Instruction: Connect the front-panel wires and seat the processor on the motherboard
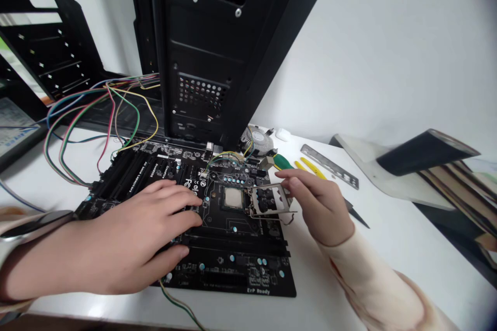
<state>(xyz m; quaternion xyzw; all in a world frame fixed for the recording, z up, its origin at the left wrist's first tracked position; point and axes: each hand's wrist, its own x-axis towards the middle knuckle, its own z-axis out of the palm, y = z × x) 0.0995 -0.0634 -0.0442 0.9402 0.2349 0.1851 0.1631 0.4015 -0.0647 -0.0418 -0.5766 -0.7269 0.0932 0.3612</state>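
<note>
A black motherboard [217, 248] lies flat on the white table. My left hand [128, 240] rests on its left half, fingers stretched out and pressing down near the socket. A processor [233, 197] sits in the open socket at the board's middle. My right hand [316, 204] pinches the raised metal socket frame [267, 199], which stands tilted up just right of the processor.
A black computer case [217, 46] stands upright behind the board, with coloured wires [97, 119] looping out to the left. A cooler fan [257, 140], a green-handled tool [283, 161], yellow-handled pliers [310, 168] and a metal port plate [330, 166] lie at the right. Stacked books [446, 165] sit far right.
</note>
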